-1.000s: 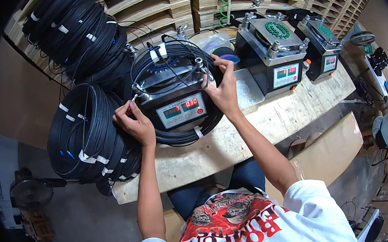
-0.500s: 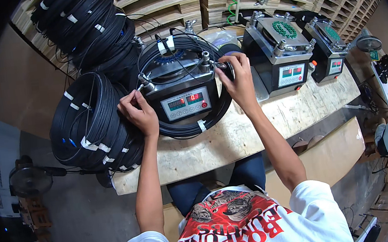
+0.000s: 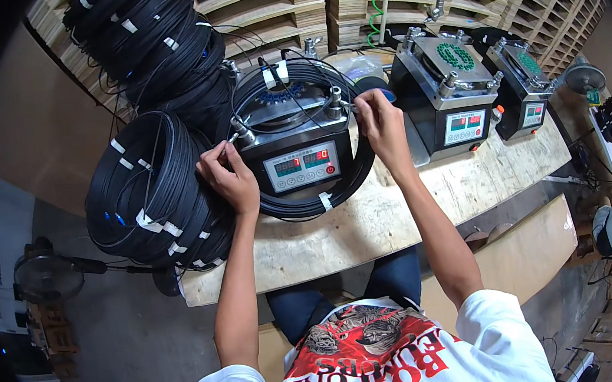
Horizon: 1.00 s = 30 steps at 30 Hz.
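Slatted wooden pallets (image 3: 257,10) rise behind a pale plywood bench (image 3: 340,236), with a coiled green hose (image 3: 377,12) hanging down in front of them. From where I stand, the person in the white printed T-shirt (image 3: 383,354) is at the leftmost of three black, steel-topped machines (image 3: 254,160), which sits on the bench straight ahead of them. Its panel (image 3: 303,167) shows lit red digits. Black cable coil (image 3: 289,206), wrapped with bits of white tape, loops around this machine, passing over its top and below the panel. Left hand (image 3: 232,180) has its fingers curled, thumb and forefinger pinched on the small lever of the left front clamp (image 3: 244,132); right hand (image 3: 385,130) is bent in much the same way, fingertips closed on the lever of the right front clamp (image 3: 335,102). Further right stand the middle machine (image 3: 419,116) and the far machine (image 3: 508,99), each topped with green pieces. To the left, more coils are piled in a tall stack (image 3: 149,47), and a leaning bundle (image 3: 158,199) stands just beside the working machine.
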Motion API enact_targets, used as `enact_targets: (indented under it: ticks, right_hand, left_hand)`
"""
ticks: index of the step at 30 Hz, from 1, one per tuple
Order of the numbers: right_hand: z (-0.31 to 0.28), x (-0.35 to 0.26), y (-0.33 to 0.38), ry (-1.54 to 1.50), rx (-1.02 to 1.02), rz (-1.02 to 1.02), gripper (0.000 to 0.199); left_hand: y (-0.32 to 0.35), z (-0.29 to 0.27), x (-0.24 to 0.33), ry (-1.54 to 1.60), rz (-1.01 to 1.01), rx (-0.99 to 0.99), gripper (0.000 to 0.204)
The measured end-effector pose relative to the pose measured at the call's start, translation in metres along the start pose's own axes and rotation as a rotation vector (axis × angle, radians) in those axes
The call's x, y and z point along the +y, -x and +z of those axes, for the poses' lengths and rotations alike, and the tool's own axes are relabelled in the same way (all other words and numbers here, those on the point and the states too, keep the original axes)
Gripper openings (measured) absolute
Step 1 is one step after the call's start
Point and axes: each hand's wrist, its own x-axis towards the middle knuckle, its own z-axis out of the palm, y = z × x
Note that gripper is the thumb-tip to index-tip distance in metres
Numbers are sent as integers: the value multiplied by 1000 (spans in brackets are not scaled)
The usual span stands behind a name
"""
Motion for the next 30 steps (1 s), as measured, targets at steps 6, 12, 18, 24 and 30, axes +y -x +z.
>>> enact_targets:
  ticks: [6,12,18,24,30]
  right_hand:
    - [-2,-13,4,118,-32,-23,18]
    - [-3,-7,2,25,-24,0,17]
    - [9,-9,13,37,35,22,17]
    - [26,7,54,283,1,-229,31]
    - [40,14,77,712,-192,-393,46]
  left_hand:
    - [0,-2,0,16,-13,-6,14]
    - [1,0,3,37,-2,21,14]
    - [1,-3,-2,-34,86,31,12]
    - [-5,-1,-3,41,156,58,16]
    - [-15,1,-11,85,-19,-48,39]
